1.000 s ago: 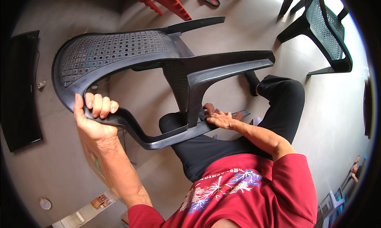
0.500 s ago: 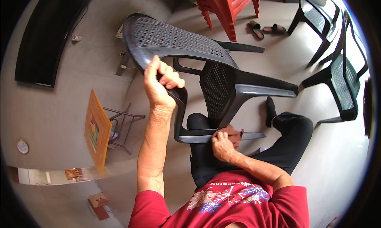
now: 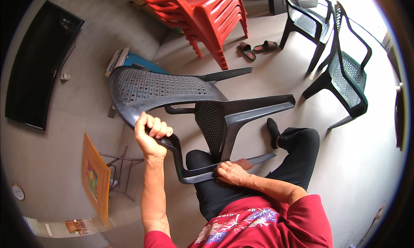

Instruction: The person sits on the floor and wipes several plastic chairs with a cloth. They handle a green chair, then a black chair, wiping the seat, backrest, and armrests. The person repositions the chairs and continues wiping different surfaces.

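Observation:
A dark grey plastic armchair (image 3: 161,86) lies tipped on its side in front of me, its holed backrest to the left and its legs pointing right. My left hand (image 3: 153,138) is wrapped round the armrest where it meets the backrest. Across my thighs lies the chair's lower side, a long armrest and leg. My right hand (image 3: 235,174) is closed on a reddish-brown cloth (image 3: 244,163), pressing it against that leg; the fingertips are partly hidden.
Stacked red plastic chairs (image 3: 215,21) stand at the back, with a pair of slippers (image 3: 248,51) beside them. Two dark green armchairs (image 3: 351,73) are at the right. A folding table with a yellow-edged top (image 3: 103,183) leans at the left, below a wall-mounted screen (image 3: 41,62).
My view has shifted, so the chair and both hands appear lower and further left. My right hand has slid slightly along the chair leg with the cloth. The left hand keeps its grip.

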The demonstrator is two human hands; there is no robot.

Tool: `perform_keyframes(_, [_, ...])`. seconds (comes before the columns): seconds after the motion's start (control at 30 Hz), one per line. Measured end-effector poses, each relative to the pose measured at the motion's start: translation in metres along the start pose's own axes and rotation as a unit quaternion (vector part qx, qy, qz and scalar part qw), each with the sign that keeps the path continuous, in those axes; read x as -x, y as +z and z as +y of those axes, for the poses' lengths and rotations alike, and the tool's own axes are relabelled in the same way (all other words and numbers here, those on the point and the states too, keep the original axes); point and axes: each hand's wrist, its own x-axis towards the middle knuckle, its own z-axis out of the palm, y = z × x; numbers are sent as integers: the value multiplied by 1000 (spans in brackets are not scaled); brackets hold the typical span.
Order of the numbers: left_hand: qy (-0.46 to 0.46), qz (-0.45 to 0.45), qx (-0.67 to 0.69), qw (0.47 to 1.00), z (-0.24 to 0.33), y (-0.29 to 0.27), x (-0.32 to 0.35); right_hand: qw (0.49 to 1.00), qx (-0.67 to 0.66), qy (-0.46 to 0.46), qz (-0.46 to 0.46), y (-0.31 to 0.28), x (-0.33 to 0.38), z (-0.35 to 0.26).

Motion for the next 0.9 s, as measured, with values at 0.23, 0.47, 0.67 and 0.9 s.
perform_keyframes(0.23, [5, -12, -14, 1000, 7, 4, 1, 897, -194, 171, 358, -150, -48, 10])
perform_keyframes(0.47, [-8, -39, -15, 999, -2, 21, 0, 952, 149, 79, 255, -145, -86, 40])
perform_keyframes(0.67, [-9, -33, -28, 999, -1, 19, 1, 932, 117, 158, 303, -154, -30, 92])
perform_keyframes(0.9, [-9, -71, -19, 997, -2, 11, -6, 824, 239, 338, 386, -155, 18, 181])
